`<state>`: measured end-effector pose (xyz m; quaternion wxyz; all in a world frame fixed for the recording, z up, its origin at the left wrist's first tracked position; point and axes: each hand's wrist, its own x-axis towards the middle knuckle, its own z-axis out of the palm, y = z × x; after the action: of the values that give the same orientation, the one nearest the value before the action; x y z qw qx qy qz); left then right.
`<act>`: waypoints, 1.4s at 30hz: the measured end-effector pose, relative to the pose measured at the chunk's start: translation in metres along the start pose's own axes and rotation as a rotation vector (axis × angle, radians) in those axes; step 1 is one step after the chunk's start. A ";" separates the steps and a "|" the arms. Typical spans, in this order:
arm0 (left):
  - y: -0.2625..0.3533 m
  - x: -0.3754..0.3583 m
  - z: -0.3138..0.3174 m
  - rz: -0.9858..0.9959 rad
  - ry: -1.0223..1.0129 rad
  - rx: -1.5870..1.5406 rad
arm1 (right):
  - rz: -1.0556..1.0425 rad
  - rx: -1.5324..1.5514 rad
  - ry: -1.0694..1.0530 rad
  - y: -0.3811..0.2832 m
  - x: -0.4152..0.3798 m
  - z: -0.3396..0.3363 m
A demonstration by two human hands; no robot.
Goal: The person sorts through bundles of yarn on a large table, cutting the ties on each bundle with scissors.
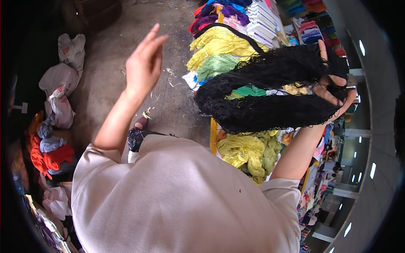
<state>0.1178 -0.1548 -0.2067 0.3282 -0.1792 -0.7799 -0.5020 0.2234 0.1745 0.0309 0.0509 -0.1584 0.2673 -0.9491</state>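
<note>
One black skein (261, 114) hangs over piled yarn (249, 151) at your right hand (329, 93), fingers parted among its strands; whether they pinch, I cannot tell. Its long axis runs leftward, ending short of your left hand (144, 65), empty, fingers loosely extended.

One camera sits up on that person's head, aimed forward and steeply down, so the beige shirt (181, 198) looms closest, nearer than the left hand (144, 69) or the right hand (328, 95). The view is very wide, dark-rimmed, taking in concrete floor (105, 76) below the left, the yellow-edged counter (213, 137) below the right, even ceiling lights (373, 170) beyond it.
</note>
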 end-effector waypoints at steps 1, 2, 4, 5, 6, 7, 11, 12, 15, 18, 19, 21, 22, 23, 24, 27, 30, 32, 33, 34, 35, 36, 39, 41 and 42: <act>-0.002 0.010 -0.002 -0.051 0.022 -0.069 | 0.000 -0.014 0.021 0.000 0.000 0.001; -0.013 0.020 0.001 -0.014 0.068 -0.087 | 0.000 -0.029 0.043 0.000 -0.001 0.002; -0.019 0.034 0.000 -0.065 0.046 -0.171 | -0.012 -0.028 0.066 0.006 -0.003 0.004; -0.020 0.040 -0.001 -0.059 0.034 -0.147 | -0.024 -0.027 0.089 0.007 -0.004 0.005; -0.017 0.044 -0.002 -0.058 0.033 -0.148 | -0.025 -0.027 0.089 0.007 -0.004 0.004; -0.013 0.049 -0.002 -0.099 -0.001 -0.237 | -0.012 -0.057 0.087 0.006 -0.005 0.003; -0.017 0.054 -0.001 -0.229 -0.095 -0.334 | -0.006 -0.116 0.125 0.003 -0.007 0.002; -0.020 0.055 0.001 -0.230 -0.096 -0.335 | -0.006 -0.117 0.127 0.004 -0.006 0.002; -0.029 0.047 0.011 -0.339 -0.199 -0.580 | 0.042 -0.109 0.102 0.008 -0.004 0.003; -0.016 0.014 0.031 -0.122 -0.364 -0.610 | 0.066 -0.111 0.074 0.010 0.003 0.001; 0.000 0.002 0.031 -0.236 -0.583 -0.727 | 0.066 -0.112 0.073 0.011 0.005 0.001; 0.023 -0.033 0.056 -0.087 -0.666 -0.749 | 0.092 -0.171 0.034 0.014 0.006 0.002; 0.034 -0.045 0.071 -0.124 -0.673 -0.751 | 0.099 -0.172 0.036 0.017 0.006 0.002; 0.033 -0.059 0.094 -0.062 -0.593 -0.666 | 0.088 -0.158 0.048 0.021 0.007 0.002; 0.036 -0.059 0.104 -0.001 -0.513 -0.578 | 0.076 -0.145 0.057 0.023 0.008 0.003; 0.024 -0.046 0.111 -0.248 -0.609 -0.570 | 0.033 -0.190 0.089 0.020 0.004 0.005; -0.009 -0.022 0.105 -0.212 -0.590 -0.515 | -0.046 -0.177 0.161 0.014 -0.007 0.007; -0.023 0.000 0.095 -0.253 -0.520 -0.535 | -0.029 -0.182 0.135 0.015 -0.012 0.007; -0.029 0.012 0.092 -0.247 -0.459 -0.542 | -0.072 -0.210 0.154 0.017 -0.015 0.008; -0.034 0.024 0.087 -0.265 -0.459 -0.554 | -0.114 -0.239 0.172 0.018 -0.016 0.010; -0.036 0.037 0.081 -0.286 -0.476 -0.508 | -0.113 -0.240 0.172 0.015 -0.019 0.006; -0.041 0.047 0.078 -0.280 -0.496 -0.518 | -0.094 -0.232 0.118 0.009 -0.023 0.000; -0.051 0.068 0.066 -0.264 -0.582 -0.546 | -0.043 -0.191 0.031 -0.002 -0.022 -0.006; -0.070 0.073 0.069 -0.287 -0.624 -0.566 | -0.091 -0.217 -0.014 -0.003 -0.021 -0.007; -0.078 0.074 0.068 -0.336 -0.660 -0.580 | -0.092 -0.218 -0.014 -0.002 -0.022 -0.005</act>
<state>-0.0056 -0.1304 -0.2263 -0.0867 -0.2847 -0.6883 -0.6616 0.2423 0.1830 0.0222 -0.0085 -0.1816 0.3608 -0.9148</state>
